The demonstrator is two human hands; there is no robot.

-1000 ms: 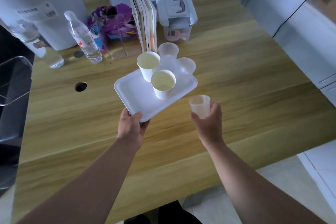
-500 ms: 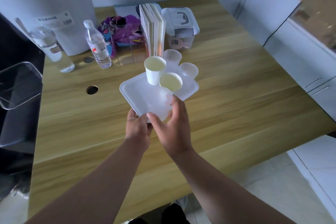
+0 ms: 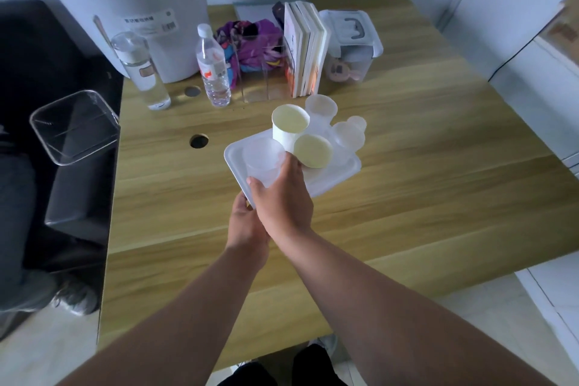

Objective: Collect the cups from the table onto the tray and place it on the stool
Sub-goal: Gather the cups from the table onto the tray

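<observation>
While the white tray [image 3: 329, 177] is held above the wooden table [image 3: 423, 166], the left hand [image 3: 246, 224] grips its near corner, fingers curled under the rim and thumb on top. The right hand [image 3: 282, 197] reaches over that same near edge and is wrapped around a translucent plastic cup [image 3: 261, 157] standing upright on the tray's near-left part, thumb on one side and fingers on the other. Farther back on the tray stand two white paper cups: a taller one [image 3: 289, 127] near the tray's far-left edge and a second [image 3: 313, 150] just beside it, toward the tray's middle. Two more translucent cups [image 3: 321, 108] [image 3: 349, 135] sit at the tray's far and right sides. Beyond the tray, on the table, a row of upright books [image 3: 305, 47] stands next to a lidded clear storage box [image 3: 351, 44], with a water bottle [image 3: 213, 66] to the left of the books.
</observation>
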